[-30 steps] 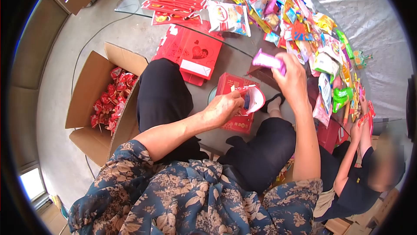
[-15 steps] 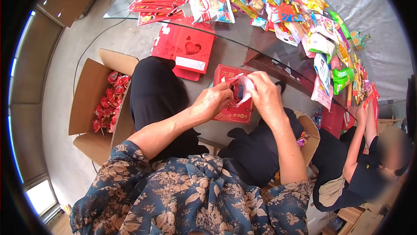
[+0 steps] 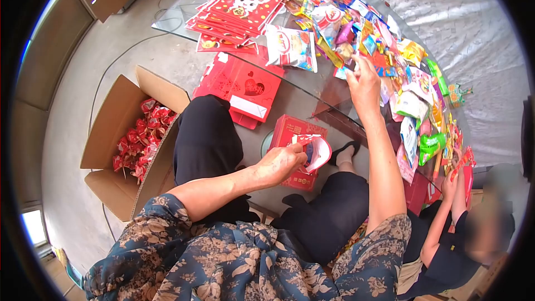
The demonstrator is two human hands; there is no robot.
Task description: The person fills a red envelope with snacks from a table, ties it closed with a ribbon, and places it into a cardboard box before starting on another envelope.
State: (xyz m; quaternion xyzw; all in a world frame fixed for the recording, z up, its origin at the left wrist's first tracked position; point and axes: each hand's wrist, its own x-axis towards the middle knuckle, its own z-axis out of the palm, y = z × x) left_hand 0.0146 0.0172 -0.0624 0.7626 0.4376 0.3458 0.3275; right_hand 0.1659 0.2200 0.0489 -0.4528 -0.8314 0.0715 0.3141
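Red paper bag [image 3: 316, 150] sits in the left hand [image 3: 281, 163], low over the person's lap, with its mouth held open and its white inside showing. The fingers pinch its near edge. Something dark and blue lies inside it, too small to make out.

The right hand [image 3: 362, 81] is stretched out well away from the bag, up on the glass table [image 3: 304, 86]. Its fingers are bent down onto the near edge of the heap of snack packets [image 3: 384, 33]. Whether they grip a packet cannot be told.

Just beyond the left hand, under the glass, lies a red box [image 3: 290, 128]. Farther out on the floor are flat red cartons [image 3: 245, 84], one with a heart on it. A big white and red packet [image 3: 290, 47] lies on the table to the left of the right hand. Beside it, at the table's far left end, is a stack of flat red bags [image 3: 242, 0].

On the floor to the person's left stands an open cardboard box [image 3: 108, 128] with red wrapped sweets [image 3: 139, 139] in it.

At the right, another person [image 3: 451, 245] sits below the table's edge. One hand [image 3: 452, 172] of theirs is raised to the packets there, near a green packet [image 3: 432, 144].
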